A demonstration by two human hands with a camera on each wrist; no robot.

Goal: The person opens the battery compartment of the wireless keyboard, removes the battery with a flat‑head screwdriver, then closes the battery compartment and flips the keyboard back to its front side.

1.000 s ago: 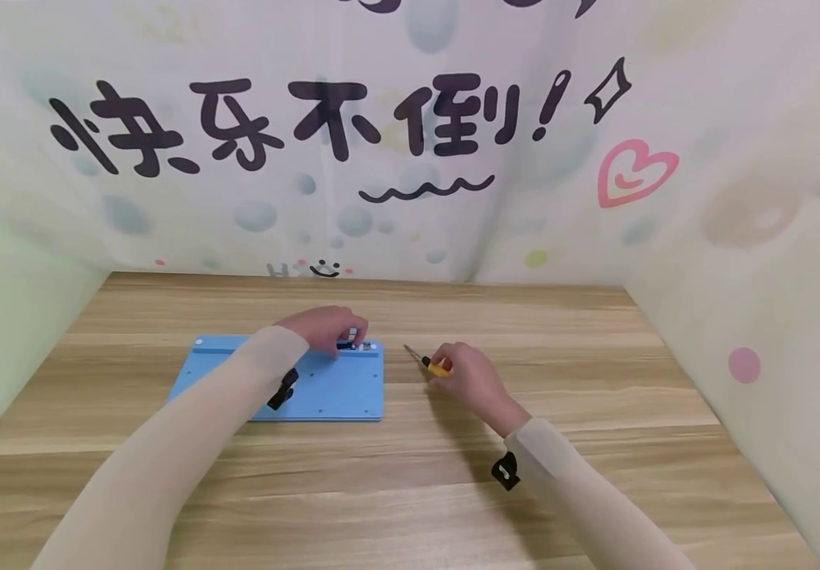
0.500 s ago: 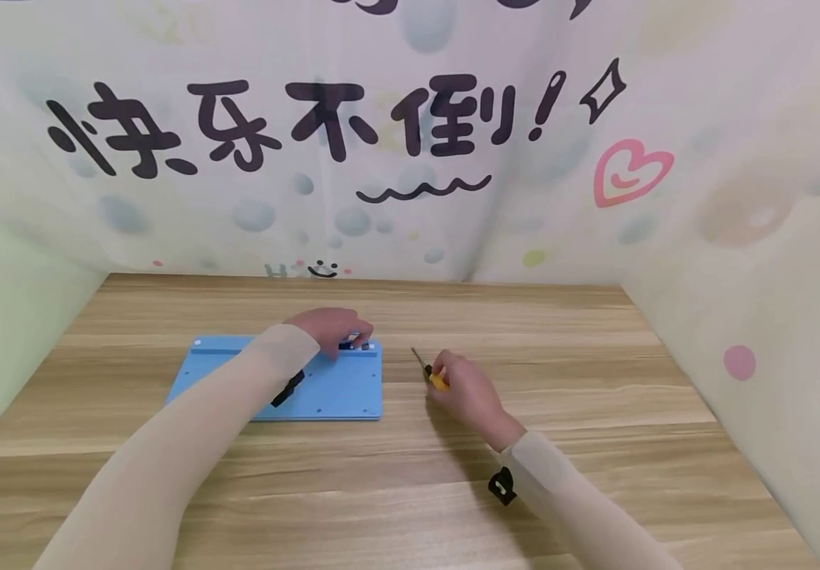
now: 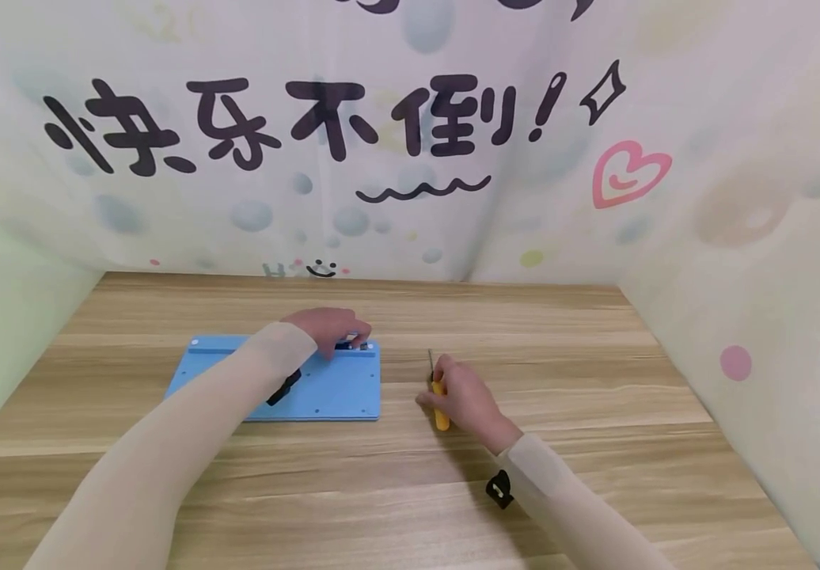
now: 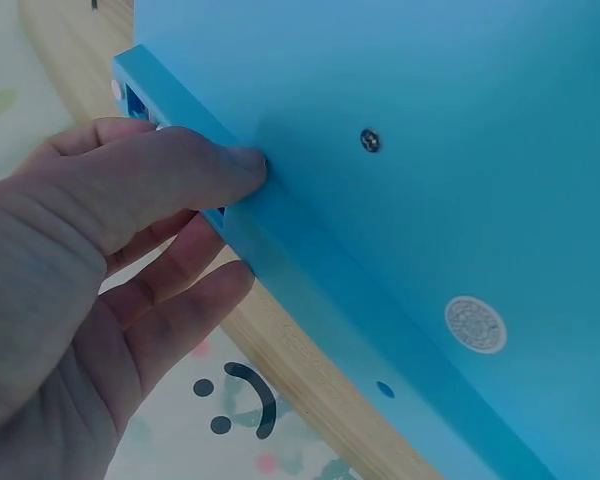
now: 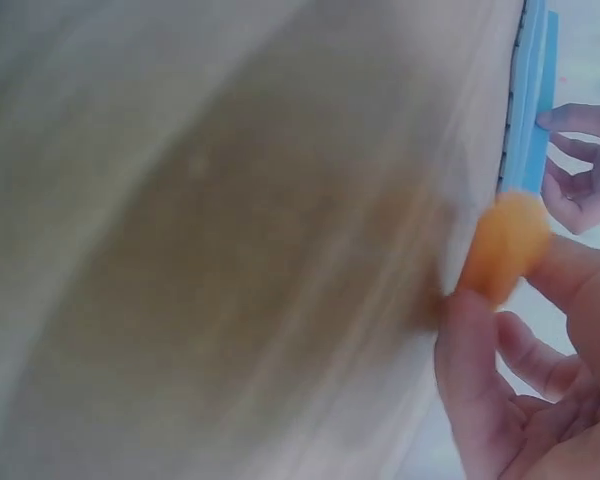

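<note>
A blue keyboard (image 3: 339, 388) lies face down on the wooden table. My left hand (image 3: 328, 326) is at the right end of its raised far ridge. In the left wrist view the thumb (image 4: 230, 172) presses the ridge and the fingers lie along its outer side, partly covering an opening with dark and metal parts. My right hand (image 3: 463, 396), right of the keyboard, pinches a screwdriver (image 3: 442, 418) by its yellow handle. The thin shaft points away toward the back wall. In the right wrist view the handle end (image 5: 505, 245) looks blurred between thumb and fingers.
Screws (image 4: 370, 140) and a round pale sticker (image 4: 475, 324) show on the keyboard's underside. A printed cloth (image 3: 410, 222) hangs behind the table, and more cloth closes off both sides. Wood-grain tabletop (image 3: 559, 340) extends right of the hands.
The screwdriver has swung in my right hand from pointing left and away to pointing almost straight away, its handle showing below the fingers. My left hand stays nearly still on the keyboard.
</note>
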